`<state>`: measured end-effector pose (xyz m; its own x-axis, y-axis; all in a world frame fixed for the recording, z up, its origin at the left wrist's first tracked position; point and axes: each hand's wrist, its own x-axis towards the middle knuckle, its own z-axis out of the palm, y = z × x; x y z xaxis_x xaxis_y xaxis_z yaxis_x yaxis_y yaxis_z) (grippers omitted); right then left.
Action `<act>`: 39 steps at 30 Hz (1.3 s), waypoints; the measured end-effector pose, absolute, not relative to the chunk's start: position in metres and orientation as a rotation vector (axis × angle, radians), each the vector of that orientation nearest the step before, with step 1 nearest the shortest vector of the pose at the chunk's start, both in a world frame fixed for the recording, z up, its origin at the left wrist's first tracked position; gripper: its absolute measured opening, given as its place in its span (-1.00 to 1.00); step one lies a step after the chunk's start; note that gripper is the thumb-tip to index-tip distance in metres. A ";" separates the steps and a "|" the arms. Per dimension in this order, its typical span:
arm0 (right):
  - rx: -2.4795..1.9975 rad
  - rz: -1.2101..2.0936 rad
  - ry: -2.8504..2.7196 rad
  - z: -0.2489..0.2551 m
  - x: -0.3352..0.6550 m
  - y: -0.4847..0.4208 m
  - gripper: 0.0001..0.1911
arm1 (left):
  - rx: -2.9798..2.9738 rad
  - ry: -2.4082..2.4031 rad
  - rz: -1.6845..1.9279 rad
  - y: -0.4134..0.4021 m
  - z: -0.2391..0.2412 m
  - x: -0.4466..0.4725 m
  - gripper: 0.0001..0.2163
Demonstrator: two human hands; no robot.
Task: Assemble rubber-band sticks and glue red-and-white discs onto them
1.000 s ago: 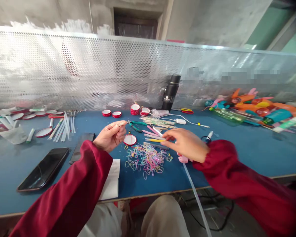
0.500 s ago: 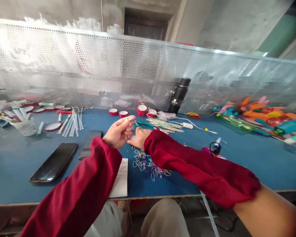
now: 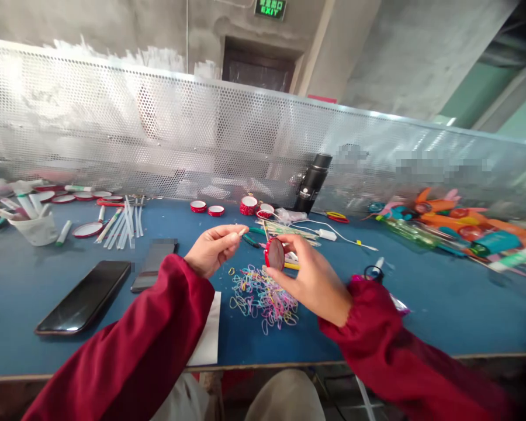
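Note:
My left hand (image 3: 213, 251) is raised over the blue table (image 3: 442, 304), its fingers pinched on a short pale stick (image 3: 241, 230). My right hand (image 3: 309, 278) holds a small red round disc (image 3: 274, 254) upright between thumb and fingers, just right of the stick's tip. Below both hands lies a heap of coloured rubber bands (image 3: 263, 295). Both arms wear dark red sleeves.
Two black phones (image 3: 85, 297) lie at the left, beside a white paper sheet (image 3: 208, 333). Red-rimmed discs (image 3: 206, 207), white sticks (image 3: 123, 222), a plastic cup (image 3: 37, 228), a black flask (image 3: 311, 182), a white cable and bright toys (image 3: 460, 219) stand further back before a perforated metal screen.
My right hand has picked the red disc up off the table and lifted it beside my left hand. The left hand has kept its pinch on the stick.

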<state>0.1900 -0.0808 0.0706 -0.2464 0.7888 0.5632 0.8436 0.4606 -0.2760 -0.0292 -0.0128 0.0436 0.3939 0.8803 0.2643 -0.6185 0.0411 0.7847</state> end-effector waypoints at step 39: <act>-1.119 -0.208 -2.206 0.058 0.177 -0.112 -0.38 | 1.218 0.477 1.090 -0.019 0.045 -0.025 -0.71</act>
